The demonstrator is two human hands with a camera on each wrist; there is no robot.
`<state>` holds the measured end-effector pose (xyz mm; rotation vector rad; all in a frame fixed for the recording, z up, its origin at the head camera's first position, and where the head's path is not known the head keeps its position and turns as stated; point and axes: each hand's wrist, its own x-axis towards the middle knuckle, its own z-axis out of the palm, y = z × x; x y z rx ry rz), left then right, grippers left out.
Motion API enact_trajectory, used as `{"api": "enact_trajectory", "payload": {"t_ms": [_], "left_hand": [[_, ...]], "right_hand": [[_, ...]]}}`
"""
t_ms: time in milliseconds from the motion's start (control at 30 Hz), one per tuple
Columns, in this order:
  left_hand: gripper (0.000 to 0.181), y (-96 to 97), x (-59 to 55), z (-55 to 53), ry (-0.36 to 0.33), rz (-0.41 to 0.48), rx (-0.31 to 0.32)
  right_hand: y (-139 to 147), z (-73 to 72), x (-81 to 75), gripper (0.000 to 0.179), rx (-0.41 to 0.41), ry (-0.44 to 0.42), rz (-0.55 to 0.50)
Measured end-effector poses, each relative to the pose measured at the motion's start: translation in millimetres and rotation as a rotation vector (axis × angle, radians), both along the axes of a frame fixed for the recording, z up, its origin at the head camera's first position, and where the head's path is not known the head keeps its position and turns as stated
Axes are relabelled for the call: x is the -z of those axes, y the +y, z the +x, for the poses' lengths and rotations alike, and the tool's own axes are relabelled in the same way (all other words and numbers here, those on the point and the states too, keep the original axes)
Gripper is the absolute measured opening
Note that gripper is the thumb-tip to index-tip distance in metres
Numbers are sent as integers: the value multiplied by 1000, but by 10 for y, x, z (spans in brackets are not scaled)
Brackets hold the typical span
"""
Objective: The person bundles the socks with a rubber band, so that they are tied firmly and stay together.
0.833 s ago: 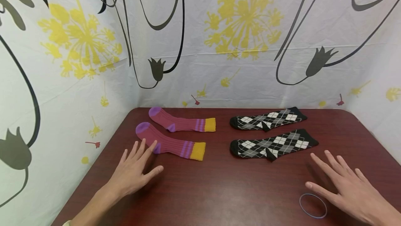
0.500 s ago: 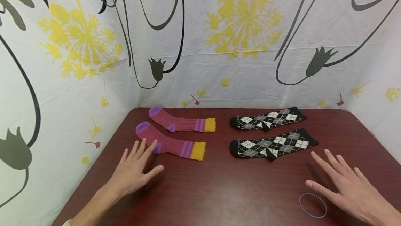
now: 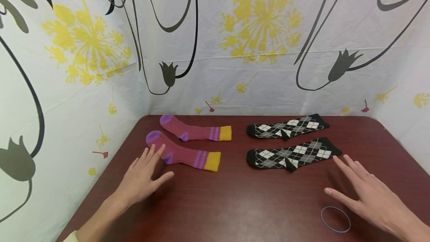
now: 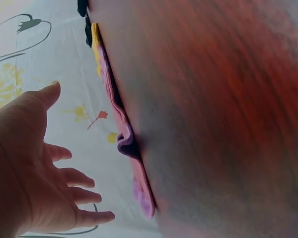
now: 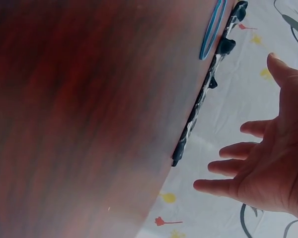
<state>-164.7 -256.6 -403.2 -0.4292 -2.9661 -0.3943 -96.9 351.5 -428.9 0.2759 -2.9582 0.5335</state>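
My left hand hovers with spread fingers at the near pink sock, which has purple toe, heel and stripes and a yellow cuff; the fingertips overlap its toe half in the head view. In the left wrist view a gap shows between this hand and the pink sock. A matching pink sock lies behind. My right hand, fingers extended and holding nothing, is near the cuff of the closer black, grey and white argyle sock. Its mate, another argyle sock, lies farther back.
A thin blue ring-shaped band lies on the dark reddish-brown table, left of my right hand. White cloth printed with yellow and grey flowers hangs behind the table and along its sides.
Both hands have risen slightly and moved a little forward, the right one coming closer to the near argyle sock's cuff. The socks and the blue band stay where they were.
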Motion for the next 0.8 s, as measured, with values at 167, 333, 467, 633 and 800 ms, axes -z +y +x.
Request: {"api": "enact_trajectory", "payload": {"t_ms": [167,333,467,633,800], "left_hand": [[91,-31,-12,-64,48,43,9],[91,-67,-20,-104,89,81,12],[91,-97,-17,-129,99,119,-2],[89,-144,-20,-171,100,171,-34],[84,-192,-20,-238,95,215,-55]], "right_hand": [[-20,-48,-29,103,21,-17,37],[-56,-85,-49,104,30,-27,19],[-97,-110,-40,102,15,7,-27],[-158,-150,-64,98,-25,71,-81],[-257,-196,-149,94,-49,73,-136]]}}
